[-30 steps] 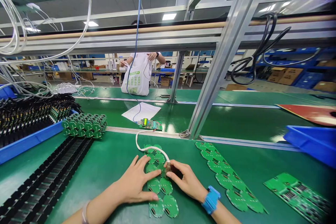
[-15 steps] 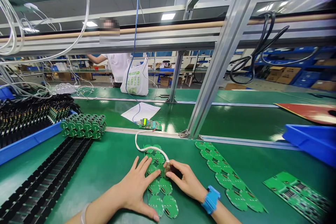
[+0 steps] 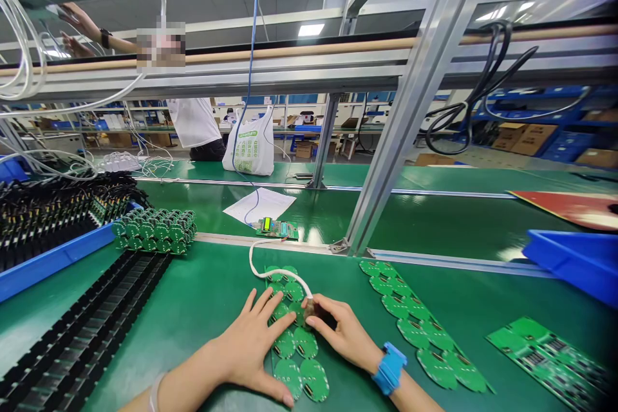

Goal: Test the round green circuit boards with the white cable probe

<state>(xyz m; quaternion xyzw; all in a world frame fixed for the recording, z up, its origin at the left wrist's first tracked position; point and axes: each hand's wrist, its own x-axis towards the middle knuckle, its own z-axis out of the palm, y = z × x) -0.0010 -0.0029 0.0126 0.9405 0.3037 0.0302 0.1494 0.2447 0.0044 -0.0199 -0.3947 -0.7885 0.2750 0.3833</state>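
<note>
Left hand (image 3: 245, 342) now wider across boards (image 3: 315, 378)

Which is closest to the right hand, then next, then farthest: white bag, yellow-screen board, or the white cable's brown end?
1. Brown cable end: held in the right hand.
2. Yellow-screen board: ahead and left.
3. White bag: farthest ahead, also left, beyond the board.

Green Chinese characters (image 3: 252, 150), white bag (image 3: 264, 130); wording unclear
</note>
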